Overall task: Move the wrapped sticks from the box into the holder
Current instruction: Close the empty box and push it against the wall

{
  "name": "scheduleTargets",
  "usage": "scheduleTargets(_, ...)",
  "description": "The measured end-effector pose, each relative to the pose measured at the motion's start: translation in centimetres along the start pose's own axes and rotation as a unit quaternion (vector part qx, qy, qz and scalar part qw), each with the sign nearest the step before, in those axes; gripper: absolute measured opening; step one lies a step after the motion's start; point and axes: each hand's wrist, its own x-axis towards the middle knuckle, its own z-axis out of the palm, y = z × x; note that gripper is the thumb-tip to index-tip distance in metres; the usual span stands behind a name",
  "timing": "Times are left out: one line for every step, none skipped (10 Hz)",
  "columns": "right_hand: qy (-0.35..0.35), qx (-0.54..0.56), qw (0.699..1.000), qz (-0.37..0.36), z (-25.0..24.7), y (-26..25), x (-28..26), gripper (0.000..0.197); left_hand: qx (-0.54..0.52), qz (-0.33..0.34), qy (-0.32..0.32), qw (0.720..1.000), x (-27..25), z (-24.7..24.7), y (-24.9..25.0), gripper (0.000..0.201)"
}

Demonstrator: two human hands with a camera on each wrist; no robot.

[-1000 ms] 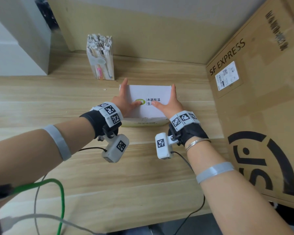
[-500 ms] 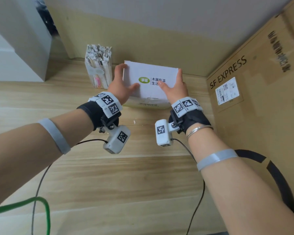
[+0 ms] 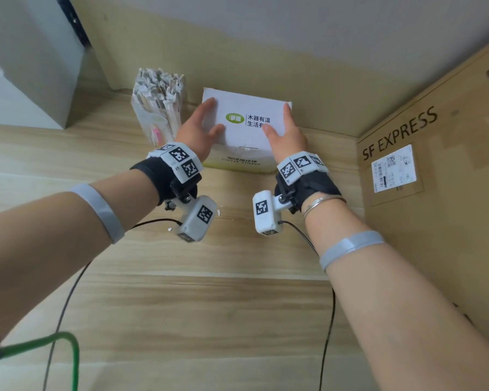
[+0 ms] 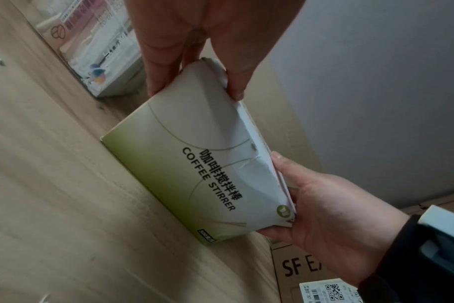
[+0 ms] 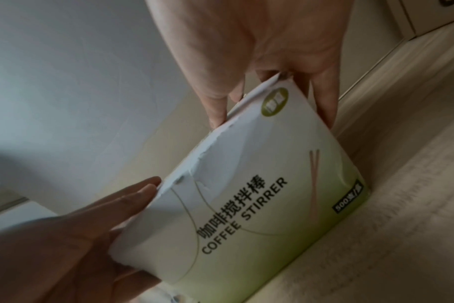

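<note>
At the upper centre of the head view, the left hand [image 3: 199, 128] and right hand [image 3: 287, 131] are clasping the box [image 3: 246, 131] by its 2 ends, steadying it just beside the full holder [image 3: 160, 108], probably for opening.

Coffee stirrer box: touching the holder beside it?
Apart. The head view shows a strip of wooden table between the coffee stirrer box and the holder; the left hand reaches through that gap.

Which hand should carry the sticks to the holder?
Probably the left hand: it grips the box on the side next to the holder; the right hand is farther away.
</note>
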Motion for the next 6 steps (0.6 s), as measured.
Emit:
scheduleTargets(0.0,0.0,1.0,0.0,0.3,0.4,0.5,0.066,0.009,0.001,0.001,1.0,0.3,0.1,-0.1,0.057)
scheduleTargets(-0.007,0.004,1.0,-0.004,0.3,0.7,0.6,0.065,0.011,-0.004,-0.002,1.0,0.1,0.3,0.1,0.056)
scheduleTargets(-0.016,0.001,1.0,-0.008,-0.1,0.7,0.3,0.063,0.027,-0.005,0.011,1.0,-0.1,0.5,0.3,0.06)
scheduleTargets(-0.015,0.006,1.0,-0.008,-0.7,0.6,-1.0,0.058,0.069,-0.019,0.021,0.997,-0.8,0.4,0.8,0.065)
scheduleTargets(0.006,0.008,0.999,-0.031,-0.9,0.7,-2.3,0.048,0.1,0.005,0.024,0.995,-1.7,0.1,1.0,0.067)
scheduleTargets(0.028,0.019,0.998,-0.051,-1.4,0.3,-4.1,0.036,0.104,0.027,0.016,0.994,-3.0,-0.8,1.5,0.067)
